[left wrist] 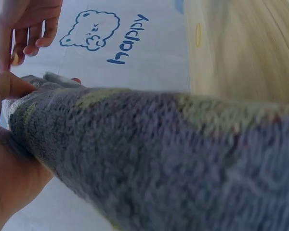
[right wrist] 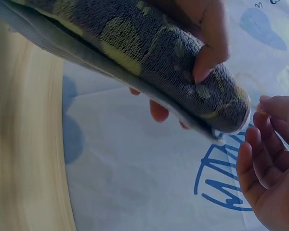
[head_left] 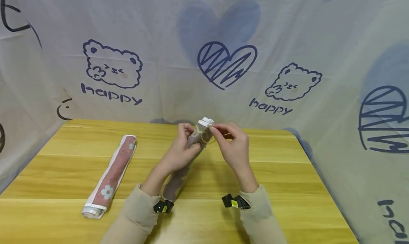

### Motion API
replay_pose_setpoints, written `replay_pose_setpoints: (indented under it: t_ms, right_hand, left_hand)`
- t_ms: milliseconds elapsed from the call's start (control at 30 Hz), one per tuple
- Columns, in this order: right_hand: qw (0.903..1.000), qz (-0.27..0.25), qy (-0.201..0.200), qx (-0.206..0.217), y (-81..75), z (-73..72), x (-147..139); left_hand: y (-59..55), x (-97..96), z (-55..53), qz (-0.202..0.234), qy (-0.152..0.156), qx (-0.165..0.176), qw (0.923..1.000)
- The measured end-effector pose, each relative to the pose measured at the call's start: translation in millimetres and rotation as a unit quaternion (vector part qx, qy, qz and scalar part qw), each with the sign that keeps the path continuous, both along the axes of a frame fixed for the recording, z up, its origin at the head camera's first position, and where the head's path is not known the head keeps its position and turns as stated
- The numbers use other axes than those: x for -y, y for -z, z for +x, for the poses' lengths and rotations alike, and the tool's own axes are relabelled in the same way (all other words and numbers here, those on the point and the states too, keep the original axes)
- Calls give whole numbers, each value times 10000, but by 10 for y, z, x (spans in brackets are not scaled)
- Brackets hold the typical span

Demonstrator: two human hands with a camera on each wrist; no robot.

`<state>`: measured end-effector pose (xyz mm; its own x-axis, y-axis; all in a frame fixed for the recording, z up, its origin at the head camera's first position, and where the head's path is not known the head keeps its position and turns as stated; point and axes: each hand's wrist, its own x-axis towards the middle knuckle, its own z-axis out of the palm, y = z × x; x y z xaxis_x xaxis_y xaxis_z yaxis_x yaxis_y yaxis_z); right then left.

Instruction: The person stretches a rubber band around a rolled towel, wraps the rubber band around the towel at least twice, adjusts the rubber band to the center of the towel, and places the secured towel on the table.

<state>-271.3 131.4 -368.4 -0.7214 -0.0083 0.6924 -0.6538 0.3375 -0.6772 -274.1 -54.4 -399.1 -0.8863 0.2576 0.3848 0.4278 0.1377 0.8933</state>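
- Grips a gray towel roll (head_left: 177,182) with the left hand (head_left: 179,153), thumb and fingers curled round it just below the white end (head_left: 206,121).
- Slants above the worktop (head_left: 278,187), white end raised and farthest from the body; hard to judge any contact between the lower end and the worktop.
- Pinches a thin yellow rubber band (head_left: 207,143) between thumb and fingertip of the right hand (head_left: 234,144), just beside the white end.
- Looks light, soft and nubby as a roll; probably not slippery, and unlikely to break.
- Likely squashes under a hard squeeze and springs loose along the open edge without one; best held round the girth near the white end, loose edge pressed under the fingers.
- Probably stretches and snaps back as a band; best spread with several fingertips.
- To the left, flat on the worktop, a pink towel roll (head_left: 113,180), likely just as soft.
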Motion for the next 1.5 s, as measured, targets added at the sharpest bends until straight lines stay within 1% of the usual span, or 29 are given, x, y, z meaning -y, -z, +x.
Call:
replay_pose_setpoints:
  t_ms: [67,133,233,333,500,633,800,967,1100,1167,1300,1400,1500]
  right_hand:
    - [10000,-21,86,5,-9,-7,-9]
    - [9998,-26,192,10,-17,-13,-24]
    - [9996,-6,284,-22,-24,-20,-51]
    - [9995,17,308,-66,-28,-34,-75]
    - [9994,24,331,-69,-26,-57,-122]
    - [9993,19,375,-82,-40,-66,-138]
    - [9991,106,400,-29,-57,-71,-164]
    - [9988,158,432,151,-56,-64,-191]
    - [9984,174,482,219,-65,-53,-207]
    - [9983,181,487,263,-68,-50,-210]
    - [9981,196,479,336,-79,-45,-219]
    - [9982,216,445,334,-87,-45,-232]
    - [9984,239,401,319,-86,-45,-254]
  left_hand:
    - [-8,-22,5,-445,-10,-389,9983]
    - [-9,-44,7,-858,-34,-718,9937]
    - [-10,-76,9,-1198,29,-936,9884]
    - [-5,-101,18,-1358,70,-1095,9846]
    - [25,-150,25,-1384,82,-1406,9803]
    - [40,-173,27,-1289,-12,-1728,9765]
    - [49,-193,27,-1374,-130,-2069,9686]
    - [59,-211,44,-1597,-406,-2419,9562]
    - [87,-227,44,-1672,-670,-2770,9438]
    - [103,-233,35,-1647,-679,-2959,9385]
    - [110,-240,16,-1532,-567,-3294,9299]
    - [99,-239,16,-1472,-559,-3372,9282]
    - [94,-237,27,-1469,-638,-3325,9294]
